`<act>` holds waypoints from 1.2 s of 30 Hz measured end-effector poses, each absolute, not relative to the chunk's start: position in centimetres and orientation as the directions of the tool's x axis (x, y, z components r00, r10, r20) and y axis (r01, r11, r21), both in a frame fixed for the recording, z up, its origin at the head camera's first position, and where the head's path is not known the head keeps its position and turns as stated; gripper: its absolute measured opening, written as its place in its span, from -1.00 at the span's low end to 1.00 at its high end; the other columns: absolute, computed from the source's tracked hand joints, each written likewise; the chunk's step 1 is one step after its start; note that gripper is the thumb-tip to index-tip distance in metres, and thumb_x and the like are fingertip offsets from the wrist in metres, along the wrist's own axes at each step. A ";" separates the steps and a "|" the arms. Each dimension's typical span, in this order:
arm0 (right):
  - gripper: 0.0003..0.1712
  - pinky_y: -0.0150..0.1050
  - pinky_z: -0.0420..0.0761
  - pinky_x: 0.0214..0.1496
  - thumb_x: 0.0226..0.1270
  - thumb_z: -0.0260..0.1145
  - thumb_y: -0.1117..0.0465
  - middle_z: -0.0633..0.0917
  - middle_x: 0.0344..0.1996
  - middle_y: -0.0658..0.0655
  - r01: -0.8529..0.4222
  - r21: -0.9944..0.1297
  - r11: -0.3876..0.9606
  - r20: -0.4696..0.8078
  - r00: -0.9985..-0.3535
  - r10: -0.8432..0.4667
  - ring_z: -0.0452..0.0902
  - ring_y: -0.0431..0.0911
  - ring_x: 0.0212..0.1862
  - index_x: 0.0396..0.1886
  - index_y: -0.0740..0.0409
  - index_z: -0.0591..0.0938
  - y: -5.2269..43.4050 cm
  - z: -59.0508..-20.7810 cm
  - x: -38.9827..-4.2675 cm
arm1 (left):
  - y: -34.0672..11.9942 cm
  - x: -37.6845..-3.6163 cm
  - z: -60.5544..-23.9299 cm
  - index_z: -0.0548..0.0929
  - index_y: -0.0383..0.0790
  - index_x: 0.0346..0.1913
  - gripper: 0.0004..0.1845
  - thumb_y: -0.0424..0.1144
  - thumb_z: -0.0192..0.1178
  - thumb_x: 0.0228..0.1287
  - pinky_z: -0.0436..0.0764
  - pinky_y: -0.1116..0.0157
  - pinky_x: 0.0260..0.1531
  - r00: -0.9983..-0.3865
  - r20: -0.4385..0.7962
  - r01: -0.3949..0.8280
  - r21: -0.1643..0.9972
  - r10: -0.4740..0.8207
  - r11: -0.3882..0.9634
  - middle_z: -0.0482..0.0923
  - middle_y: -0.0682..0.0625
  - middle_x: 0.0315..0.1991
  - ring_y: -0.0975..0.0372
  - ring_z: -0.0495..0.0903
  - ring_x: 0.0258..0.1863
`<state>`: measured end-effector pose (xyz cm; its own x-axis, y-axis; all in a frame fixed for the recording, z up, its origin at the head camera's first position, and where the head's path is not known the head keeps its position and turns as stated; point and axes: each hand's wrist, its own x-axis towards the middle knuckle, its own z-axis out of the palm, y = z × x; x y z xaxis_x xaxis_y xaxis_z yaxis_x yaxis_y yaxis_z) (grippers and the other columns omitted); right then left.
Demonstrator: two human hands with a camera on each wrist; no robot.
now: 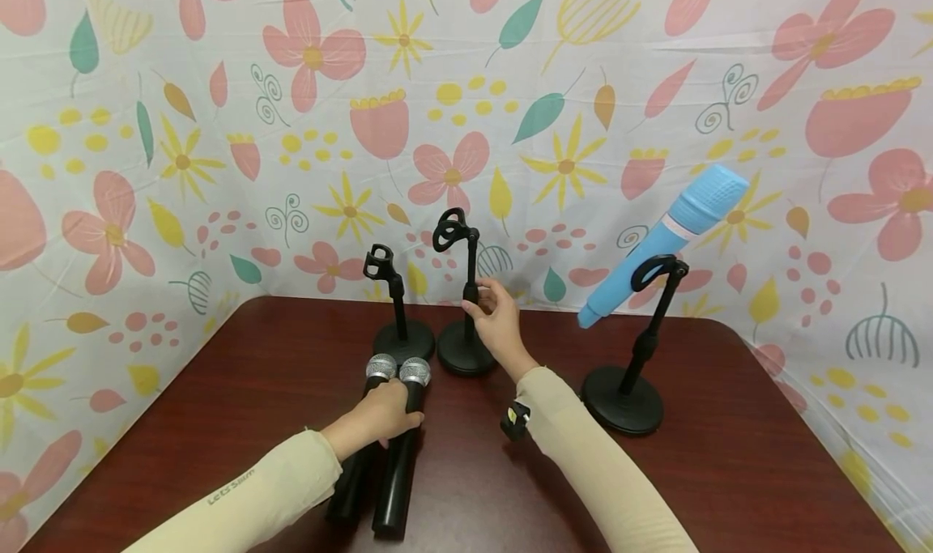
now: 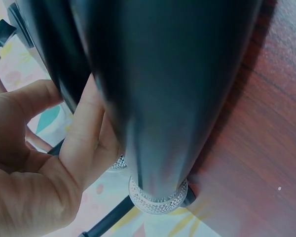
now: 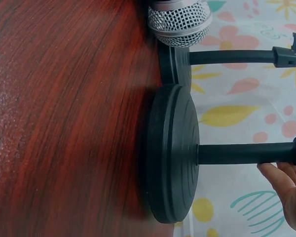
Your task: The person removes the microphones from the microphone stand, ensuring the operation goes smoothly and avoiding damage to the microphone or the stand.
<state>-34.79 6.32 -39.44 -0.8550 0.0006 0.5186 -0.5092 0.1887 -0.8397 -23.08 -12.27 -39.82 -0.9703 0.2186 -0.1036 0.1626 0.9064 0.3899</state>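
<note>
Left arm slanting inward, the left hand grips the right-side black microphone; right arm reaching farther forward, the right hand pinches the middle stand, upright on the table

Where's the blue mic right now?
Head view, right side: the blue mic sits slanted atop the rightmost stand, well to the right of the right hand.

Is a red-brown table. Carries a short stand at eleven o'clock, a taller stand at twelve, a third stand at two. Has two microphones toward nine, unclear whether touching.
</note>
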 end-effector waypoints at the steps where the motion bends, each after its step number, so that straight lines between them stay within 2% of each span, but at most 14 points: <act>1: -0.57 -0.06 0.60 0.00 0.20 0.37 0.41 0.66 -0.19 0.29 -0.506 -0.840 0.194 0.517 -0.856 0.004 0.63 0.10 -0.09 0.08 0.28 0.55 6.3 -39.5 -34.9 | -12.3 -23.1 -39.8 0.27 -0.84 0.15 -0.23 -0.18 0.32 0.21 0.60 0.34 -0.63 -0.970 -0.104 0.163 0.388 0.219 0.907 0.40 -0.64 0.03 0.22 0.52 -0.89; 8: -0.58 -0.07 0.60 0.00 0.21 0.36 0.41 0.66 -0.19 0.28 -0.501 -0.841 0.207 0.515 -0.857 0.016 0.63 0.10 -0.09 0.08 0.27 0.54 6.1 -39.8 -35.3 | -12.2 -23.2 -39.9 0.22 -0.84 0.20 -0.20 -0.18 0.31 0.22 0.58 0.34 -0.66 -0.974 -0.096 0.158 0.375 0.207 0.913 0.42 -0.64 0.02 0.23 0.51 -0.90; 21: -0.59 -0.01 0.61 -0.06 0.21 0.35 0.43 0.67 -0.20 0.30 -0.528 -0.827 0.194 0.540 -0.842 0.009 0.62 0.11 -0.13 0.07 0.28 0.55 5.8 -40.2 -35.8 | -12.1 -23.1 -39.8 0.31 -0.82 0.11 -0.28 -0.20 0.32 0.20 0.61 0.31 -0.58 -0.979 -0.073 0.152 0.373 0.193 0.915 0.55 -0.45 -0.33 0.24 0.48 -0.91; 28: -0.58 -0.05 0.62 -0.07 0.22 0.36 0.39 0.68 -0.19 0.28 -0.524 -0.824 0.216 0.538 -0.843 0.004 0.63 0.09 -0.12 0.09 0.27 0.55 5.7 -40.3 -35.9 | -12.2 -23.3 -39.7 0.26 -0.83 0.16 -0.25 -0.20 0.31 0.21 0.59 0.31 -0.62 -0.979 -0.076 0.147 0.376 0.188 0.915 0.53 -0.54 -0.20 0.23 0.49 -0.90; 31: -0.58 -0.06 0.63 -0.08 0.22 0.36 0.38 0.67 -0.19 0.28 -0.521 -0.824 0.221 0.535 -0.845 0.004 0.63 0.09 -0.13 0.09 0.27 0.55 5.8 -40.4 -35.9 | -12.2 -23.3 -39.7 0.28 -0.82 0.15 -0.26 -0.20 0.31 0.21 0.57 0.32 -0.66 -0.978 -0.077 0.149 0.378 0.192 0.914 0.53 -0.53 -0.24 0.22 0.50 -0.90; 36: -0.57 -0.05 0.64 -0.10 0.21 0.37 0.38 0.67 -0.18 0.28 -0.519 -0.825 0.224 0.533 -0.846 0.002 0.65 0.11 -0.18 0.10 0.25 0.56 5.9 -40.5 -35.9 | -12.3 -23.3 -39.7 0.35 -0.77 0.10 -0.33 -0.20 0.31 0.22 0.56 0.33 -0.68 -0.976 -0.083 0.157 0.381 0.203 0.911 0.51 -0.50 -0.15 0.22 0.51 -0.89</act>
<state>-35.90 5.87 -40.49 -0.8459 0.0020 0.5334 -0.5195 0.2240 -0.8246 -23.32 -12.31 -39.67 -0.9757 0.2027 -0.0830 0.1569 0.9111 0.3811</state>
